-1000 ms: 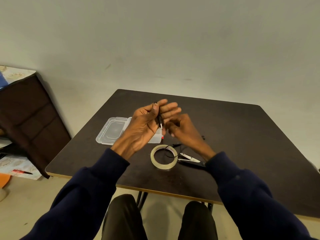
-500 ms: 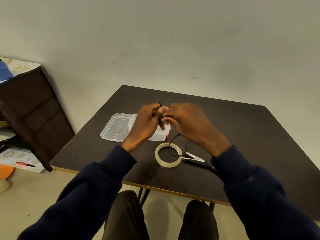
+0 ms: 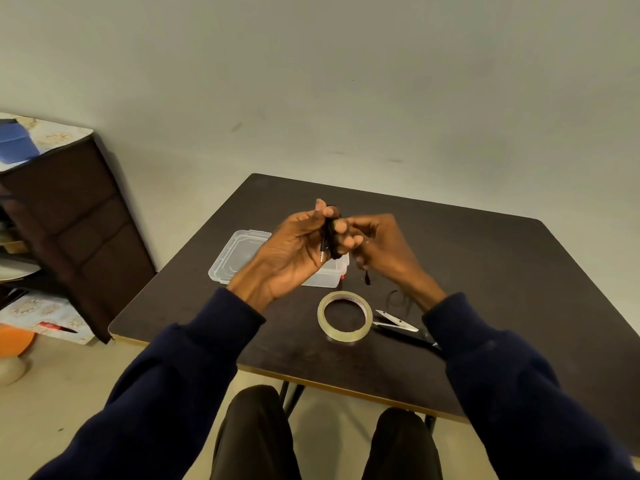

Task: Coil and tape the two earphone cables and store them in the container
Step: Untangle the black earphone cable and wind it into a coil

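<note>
Centre of frame: gripping one thin black earphone cable (image 3: 331, 237), wound into a tight bundle, in the curled left hand (image 3: 294, 251), palm now turned up, unlike half a second ago. Just right, blurred: right hand (image 3: 388, 252), fingers curled; cannot tell its grip. Below, on the matte dark square table (image 3: 485, 271), unmoved: one clear plastic rectangular container (image 3: 329, 277), one flat clear lid (image 3: 239, 254), one glossy clear tape ring (image 3: 346, 336), one steel pair of snips (image 3: 394, 320), one second loose black cable (image 3: 398, 299).

Dim, flat indoor light with a yellow-green cast. Soft shadow on the wall (image 3: 149, 188) at mid left, beside the dark cabinet (image 3: 69, 223). Faint sheen on the bench (image 3: 485, 265). Right hand (image 3: 388, 249) smeared by motion blur, left hand (image 3: 294, 251) sharper. Wide-angle stretch toward the lower corners.
</note>
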A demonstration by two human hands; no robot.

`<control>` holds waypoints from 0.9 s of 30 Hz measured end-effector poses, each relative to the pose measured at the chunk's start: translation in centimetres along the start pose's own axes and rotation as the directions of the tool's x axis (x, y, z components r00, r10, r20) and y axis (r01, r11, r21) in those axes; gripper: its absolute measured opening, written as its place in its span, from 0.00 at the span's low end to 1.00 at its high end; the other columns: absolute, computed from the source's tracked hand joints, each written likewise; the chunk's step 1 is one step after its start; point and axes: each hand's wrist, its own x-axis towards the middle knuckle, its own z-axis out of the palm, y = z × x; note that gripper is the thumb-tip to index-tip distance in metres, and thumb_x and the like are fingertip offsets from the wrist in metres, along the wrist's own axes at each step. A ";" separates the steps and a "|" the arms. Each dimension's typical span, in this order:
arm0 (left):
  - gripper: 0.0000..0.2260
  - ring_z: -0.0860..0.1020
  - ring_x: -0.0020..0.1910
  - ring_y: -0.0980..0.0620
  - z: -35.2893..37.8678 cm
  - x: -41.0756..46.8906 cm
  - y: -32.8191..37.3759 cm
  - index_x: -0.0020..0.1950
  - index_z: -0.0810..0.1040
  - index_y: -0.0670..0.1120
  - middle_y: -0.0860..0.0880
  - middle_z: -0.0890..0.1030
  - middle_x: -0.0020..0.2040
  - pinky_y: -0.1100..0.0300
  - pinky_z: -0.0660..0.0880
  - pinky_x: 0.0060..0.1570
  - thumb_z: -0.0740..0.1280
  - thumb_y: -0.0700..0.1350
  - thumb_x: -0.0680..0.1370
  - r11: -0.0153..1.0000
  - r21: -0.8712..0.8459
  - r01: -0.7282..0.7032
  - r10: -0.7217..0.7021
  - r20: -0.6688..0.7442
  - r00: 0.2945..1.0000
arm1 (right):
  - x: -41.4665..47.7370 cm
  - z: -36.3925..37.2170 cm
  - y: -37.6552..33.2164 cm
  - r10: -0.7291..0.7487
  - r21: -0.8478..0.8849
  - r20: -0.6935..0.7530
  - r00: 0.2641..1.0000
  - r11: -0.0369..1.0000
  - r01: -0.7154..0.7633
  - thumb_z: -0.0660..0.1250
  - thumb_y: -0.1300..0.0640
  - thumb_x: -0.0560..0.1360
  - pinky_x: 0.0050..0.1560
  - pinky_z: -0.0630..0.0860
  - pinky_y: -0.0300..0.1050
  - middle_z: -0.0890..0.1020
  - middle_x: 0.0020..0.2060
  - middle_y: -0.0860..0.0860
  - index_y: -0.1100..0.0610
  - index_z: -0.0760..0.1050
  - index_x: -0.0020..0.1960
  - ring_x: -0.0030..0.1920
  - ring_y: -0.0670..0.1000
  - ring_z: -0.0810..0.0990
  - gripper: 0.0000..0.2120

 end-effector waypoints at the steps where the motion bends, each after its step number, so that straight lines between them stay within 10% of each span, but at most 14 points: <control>1: 0.14 0.84 0.41 0.47 -0.1 0.1 0.1 0.46 0.73 0.43 0.45 0.82 0.40 0.55 0.82 0.48 0.52 0.45 0.86 0.998 -0.055 -0.010 0.010 -0.001 1.000 | -0.4 0.4 0.1 -0.009 -0.024 0.021 1.000 1.000 0.009 0.63 0.63 0.83 0.28 0.72 0.35 0.83 0.33 0.50 0.61 0.83 0.49 0.26 0.43 0.76 0.10; 6: 0.14 0.77 0.66 0.36 -1.1 1.9 -0.1 0.57 0.75 0.38 0.35 0.78 0.65 0.45 0.72 0.68 0.53 0.44 0.85 0.989 -0.006 -0.146 0.146 -0.044 0.988 | -2.1 1.5 0.3 -0.070 -0.242 0.217 0.974 0.962 0.123 0.61 0.56 0.84 0.36 0.75 0.36 0.82 0.32 0.47 0.58 0.82 0.55 0.29 0.45 0.79 0.12; 11: 0.11 0.81 0.62 0.42 -2.7 3.2 -1.2 0.63 0.74 0.38 0.42 0.83 0.59 0.51 0.76 0.64 0.58 0.38 0.84 0.869 0.430 -0.247 0.329 -0.127 0.936 | -3.1 1.4 -1.0 -0.083 -0.397 0.323 0.943 0.892 0.215 0.59 0.48 0.83 0.41 0.75 0.34 0.75 0.39 0.37 0.59 0.80 0.62 0.36 0.39 0.78 0.18; 18: 0.10 0.84 0.46 0.55 -2.8 2.5 -2.6 0.59 0.78 0.38 0.47 0.84 0.49 0.64 0.79 0.48 0.59 0.37 0.84 0.442 0.886 -0.143 0.368 -0.034 0.929 | -1.8 -1.7 -3.2 -0.254 -0.575 0.253 0.934 0.737 0.356 0.72 0.54 0.77 0.40 0.73 0.38 0.83 0.41 0.46 0.53 0.85 0.52 0.35 0.39 0.74 0.06; 27: 0.20 0.63 0.27 0.54 -0.3 1.4 -2.6 0.46 0.78 0.40 0.47 0.63 0.31 0.60 0.72 0.31 0.51 0.47 0.86 0.862 0.500 0.086 0.011 -0.188 0.982 | 0.6 -3.2 -2.7 -0.333 -0.440 0.105 0.937 0.830 0.344 0.74 0.59 0.76 0.42 0.70 0.30 0.81 0.41 0.43 0.55 0.85 0.52 0.40 0.41 0.77 0.06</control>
